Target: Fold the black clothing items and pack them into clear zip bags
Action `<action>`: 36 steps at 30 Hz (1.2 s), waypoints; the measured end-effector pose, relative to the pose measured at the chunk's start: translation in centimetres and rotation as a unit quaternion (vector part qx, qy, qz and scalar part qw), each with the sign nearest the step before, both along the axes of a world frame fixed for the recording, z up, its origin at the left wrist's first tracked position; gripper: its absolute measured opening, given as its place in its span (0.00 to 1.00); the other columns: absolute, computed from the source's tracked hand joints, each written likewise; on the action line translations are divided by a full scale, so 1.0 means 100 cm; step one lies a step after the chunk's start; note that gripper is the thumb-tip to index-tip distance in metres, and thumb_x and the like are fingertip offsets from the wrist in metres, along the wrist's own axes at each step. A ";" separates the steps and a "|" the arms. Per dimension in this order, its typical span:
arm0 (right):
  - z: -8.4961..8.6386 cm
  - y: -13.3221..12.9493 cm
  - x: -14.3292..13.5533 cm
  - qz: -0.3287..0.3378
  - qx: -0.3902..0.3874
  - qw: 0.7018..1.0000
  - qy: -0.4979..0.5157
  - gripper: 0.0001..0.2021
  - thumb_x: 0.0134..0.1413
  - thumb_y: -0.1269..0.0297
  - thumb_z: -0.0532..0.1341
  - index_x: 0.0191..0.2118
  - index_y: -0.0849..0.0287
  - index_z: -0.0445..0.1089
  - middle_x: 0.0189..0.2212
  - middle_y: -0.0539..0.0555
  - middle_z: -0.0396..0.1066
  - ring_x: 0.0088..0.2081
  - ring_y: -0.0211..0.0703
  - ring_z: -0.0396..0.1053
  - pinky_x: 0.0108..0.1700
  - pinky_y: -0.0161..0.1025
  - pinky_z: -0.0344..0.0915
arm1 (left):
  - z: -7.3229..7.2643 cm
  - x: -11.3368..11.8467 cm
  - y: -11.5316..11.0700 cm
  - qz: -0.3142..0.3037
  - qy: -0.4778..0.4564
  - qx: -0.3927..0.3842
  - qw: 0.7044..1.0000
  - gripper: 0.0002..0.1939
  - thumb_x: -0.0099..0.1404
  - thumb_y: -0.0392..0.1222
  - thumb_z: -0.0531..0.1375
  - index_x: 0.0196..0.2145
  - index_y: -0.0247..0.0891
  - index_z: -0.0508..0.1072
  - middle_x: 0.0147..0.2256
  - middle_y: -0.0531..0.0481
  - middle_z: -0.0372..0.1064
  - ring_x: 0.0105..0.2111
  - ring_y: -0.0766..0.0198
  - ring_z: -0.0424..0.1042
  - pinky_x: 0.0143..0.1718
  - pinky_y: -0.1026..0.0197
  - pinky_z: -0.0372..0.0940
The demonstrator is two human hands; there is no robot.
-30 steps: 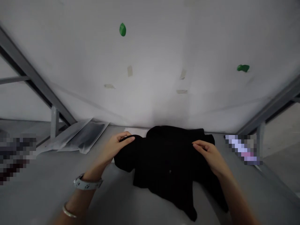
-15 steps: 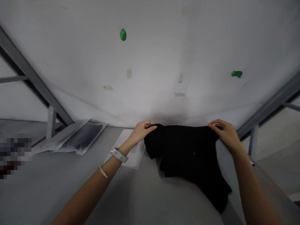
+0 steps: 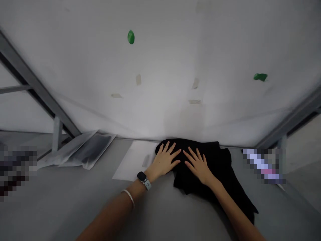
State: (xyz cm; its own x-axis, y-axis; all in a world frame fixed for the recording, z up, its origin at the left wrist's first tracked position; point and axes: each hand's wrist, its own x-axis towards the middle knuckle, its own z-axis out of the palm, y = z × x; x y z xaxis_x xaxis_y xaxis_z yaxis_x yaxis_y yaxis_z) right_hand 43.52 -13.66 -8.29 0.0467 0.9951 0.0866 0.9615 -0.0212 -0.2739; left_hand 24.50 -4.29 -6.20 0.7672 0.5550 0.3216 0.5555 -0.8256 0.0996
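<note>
Grey table [image 3: 165, 214] | both hands [image 3: 163, 163] splayed flat | touching black garment [image 3: 219, 167]

Two green patches [image 3: 131, 37] brighten a pale upright panel [image 3: 160, 57] on my distant screen, where pieces of faded tape [image 3: 138, 80] cling lower down. Gray metal beams [image 3: 40, 89] slant along both sides. Below, I see frosted plastic sleeves [image 3: 99, 152], one showing dark contents, overlapping on the gray worktop [image 3: 62, 204] beside the left-hand upright post [image 3: 57, 134]. At far right lies a lilac-and-pink object [image 3: 263, 166], its details pixelated from my view.
</note>
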 end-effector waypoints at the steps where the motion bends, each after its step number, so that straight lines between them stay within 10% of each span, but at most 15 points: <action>1: -0.003 0.000 -0.002 -0.003 -0.007 1.000 -0.006 0.26 0.65 0.46 0.42 0.67 0.40 0.45 0.69 0.45 0.37 0.68 0.62 0.33 0.62 0.68 0.44 | -0.005 -0.001 0.000 0.001 0.009 -0.004 1.000 0.26 0.68 0.56 0.52 0.62 0.51 0.59 0.66 0.47 0.49 0.66 0.42 0.45 0.62 0.36 0.47; 11: -0.015 -0.002 0.001 -0.012 0.032 0.998 -0.048 0.25 0.66 0.47 0.42 0.66 0.39 0.44 0.69 0.46 0.39 0.68 0.61 0.36 0.61 0.69 0.47 | 0.003 -0.021 0.006 0.025 -0.036 -0.073 0.996 0.25 0.72 0.52 0.46 0.64 0.49 0.55 0.66 0.48 0.50 0.67 0.50 0.44 0.63 0.38 0.46; 17: -0.021 -0.003 0.004 -0.001 0.055 0.998 -0.031 0.26 0.65 0.45 0.42 0.66 0.39 0.45 0.69 0.47 0.42 0.68 0.61 0.38 0.60 0.69 0.48 | 0.014 -0.112 0.043 0.268 -0.082 -0.061 0.958 0.23 0.62 0.27 0.52 0.53 0.42 0.71 0.58 0.42 0.64 0.60 0.48 0.59 0.58 0.36 0.55; 22: -0.025 -0.003 0.005 -0.004 0.063 0.998 -0.028 0.26 0.65 0.46 0.43 0.66 0.38 0.44 0.69 0.46 0.43 0.68 0.60 0.39 0.60 0.69 0.48 | 0.016 -0.192 0.051 0.473 -0.032 -0.012 0.881 0.23 0.61 0.31 0.54 0.53 0.43 0.69 0.63 0.43 0.55 0.65 0.36 0.44 0.52 0.19 0.46; 29: -0.024 -0.006 0.007 0.001 0.051 0.999 -0.011 0.26 0.65 0.46 0.43 0.66 0.38 0.46 0.68 0.46 0.43 0.68 0.59 0.39 0.61 0.69 0.47 | 0.012 -0.224 0.050 0.519 0.011 0.046 0.854 0.20 0.62 0.32 0.52 0.53 0.32 0.66 0.55 0.33 0.63 0.55 0.45 0.62 0.48 0.48 0.64; 36: -0.030 -0.009 0.008 0.013 0.083 0.996 -0.003 0.25 0.65 0.47 0.44 0.66 0.39 0.47 0.68 0.48 0.45 0.68 0.61 0.40 0.60 0.70 0.48 | 0.020 -0.228 0.047 0.534 0.007 0.007 0.846 0.13 0.63 0.33 0.50 0.42 0.33 0.71 0.41 0.37 0.72 0.40 0.49 0.72 0.37 0.54 0.64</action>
State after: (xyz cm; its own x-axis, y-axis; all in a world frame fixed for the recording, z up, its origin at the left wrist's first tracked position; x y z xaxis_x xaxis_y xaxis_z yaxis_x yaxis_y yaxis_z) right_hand 44.36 -14.59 -11.28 0.0206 0.9677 0.2512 0.9626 0.0487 -0.2665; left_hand 1.71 0.45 -4.25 -0.1651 0.9297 0.3292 0.9859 0.1461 0.0819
